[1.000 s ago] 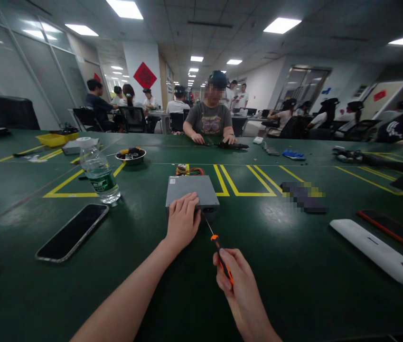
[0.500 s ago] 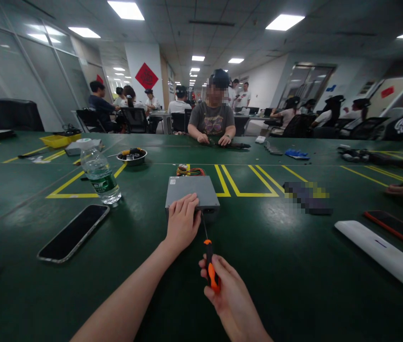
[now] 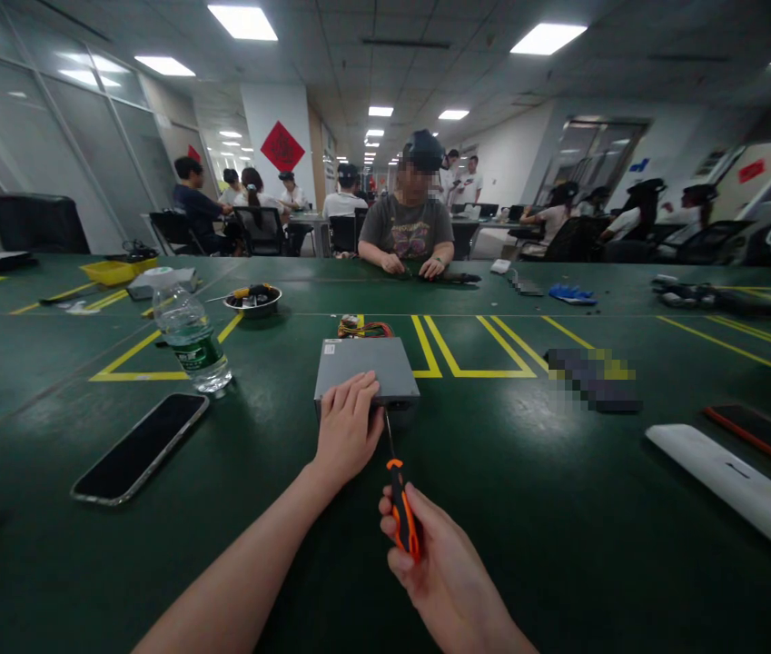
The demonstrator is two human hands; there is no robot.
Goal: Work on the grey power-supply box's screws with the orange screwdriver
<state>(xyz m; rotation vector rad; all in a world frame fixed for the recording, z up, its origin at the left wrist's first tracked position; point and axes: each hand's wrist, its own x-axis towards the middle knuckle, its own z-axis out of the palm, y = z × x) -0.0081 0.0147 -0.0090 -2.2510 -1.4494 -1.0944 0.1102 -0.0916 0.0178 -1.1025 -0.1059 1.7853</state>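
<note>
A grey metal box (image 3: 364, 359) with a bundle of coloured wires (image 3: 366, 328) behind it sits on the green table (image 3: 276, 563). My left hand (image 3: 350, 427) rests on its top and near edge, fingers side by side, the thumb at the front face. In my right hand (image 3: 429, 554) is a screwdriver (image 3: 400, 509) with an orange and black handle, held between thumb and fingers. Its shaft points away from me and its tip meets the box's front face, just right of my left thumb; the exact contact spot is too small to tell.
Left of the box stand a water bottle (image 3: 195, 341), a phone (image 3: 143, 447) and a metal bowl (image 3: 253, 302) of tools. To the right lie a white device (image 3: 732, 486) and a dark slab (image 3: 766, 440). A person (image 3: 409, 218) sits opposite.
The screwdriver handle has turned in my right hand, showing its orange parts differently. My left hand stays on the box, and the whole view has shifted slightly.
</note>
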